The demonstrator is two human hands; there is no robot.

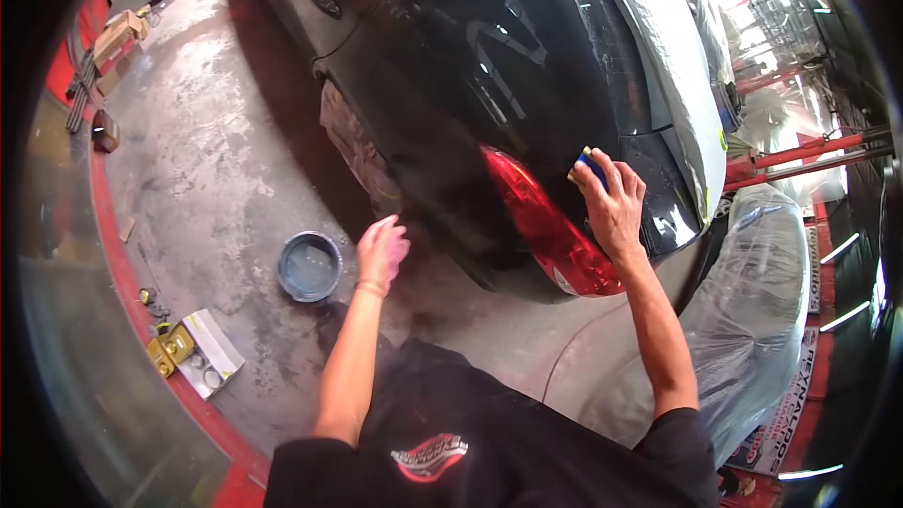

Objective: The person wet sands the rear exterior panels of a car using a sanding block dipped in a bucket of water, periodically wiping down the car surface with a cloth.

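Note:
My right hand [615,211] grips a small blue and yellow block [587,167] against the black car body [442,103], just above and right of the red tail light [546,226]. Away from the car's side, my left hand [383,252] hangs over the floor, its fingers bent together and slightly blurred; whether it holds anything cannot be made out. A round bucket [309,266] of cloudy water stands on the floor to the left of that hand.
Clear plastic sheeting [752,310] covers a shape at the right. A white box [211,352] and yellow items [170,348] lie at the lower left near a red edge [127,296]. Cardboard [118,39] lies at the upper left. A thin hose runs along the floor.

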